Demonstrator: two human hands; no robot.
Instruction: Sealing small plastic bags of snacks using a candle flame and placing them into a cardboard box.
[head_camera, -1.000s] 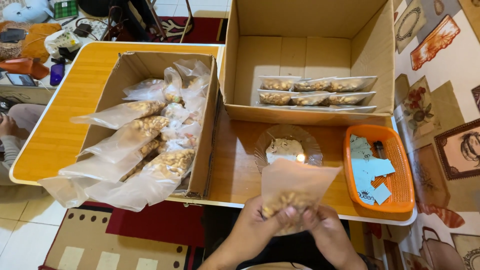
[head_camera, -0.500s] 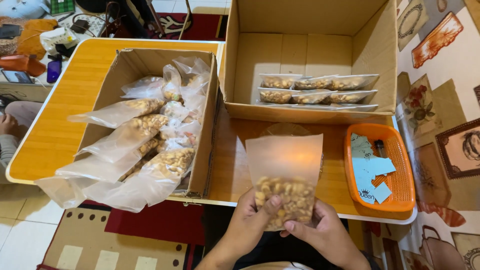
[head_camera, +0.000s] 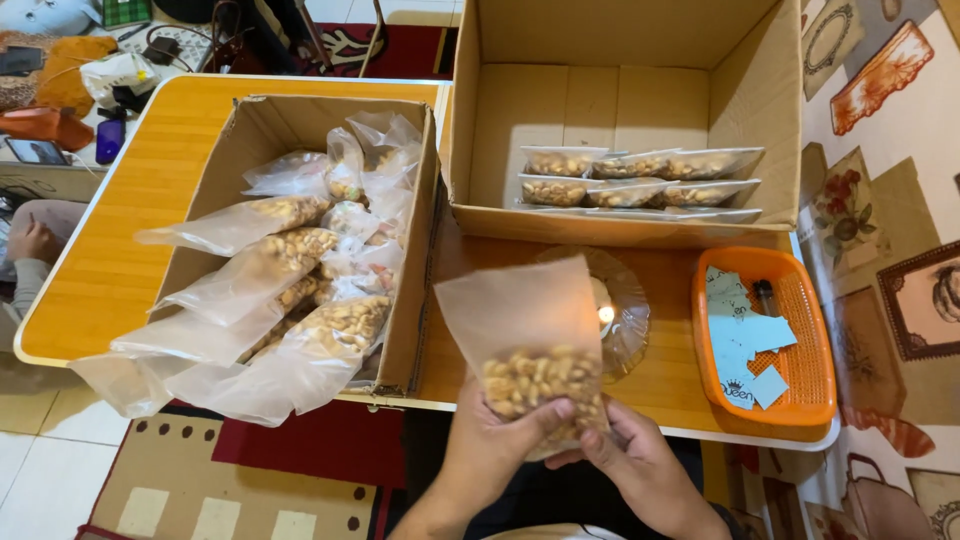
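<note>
I've got the bag of nuts (head_camera: 535, 360) up in both hands, in front of the table (head_camera: 130, 200) edge, just my side of the glass dish (head_camera: 622, 320). Left hand (head_camera: 490, 445) pinches the nut-filled bottom w/ thumb across the front, fingers behind. Right hand (head_camera: 640, 470) cups underneath from the right, fingertips curled onto the bag's lower corner. Both hands touch it, so neither is nearer; left has the firmer hold, I'd say.

Bag's long axis runs roughly upright, tilted a bit left at the top. Nuts sit low, empty open flap stands above them and hides part of the dish.

Rel. to the dish: the box of filled bags (head_camera: 300, 250) is left of it, bags lying loose w/ flaps hanging over the near side. The big box (head_camera: 620, 120) is just beyond it, w/ flat packs (head_camera: 640, 180) lined along its floor. The orange basket (head_camera: 800, 330) w/ paper slips (head_camera: 745, 345) is right of it.

Surface: orange wood-look tabletop, white rim. Room: patterned rug below, tiled floor at left, another person's hand (head_camera: 30, 240) at far left edge.
</note>
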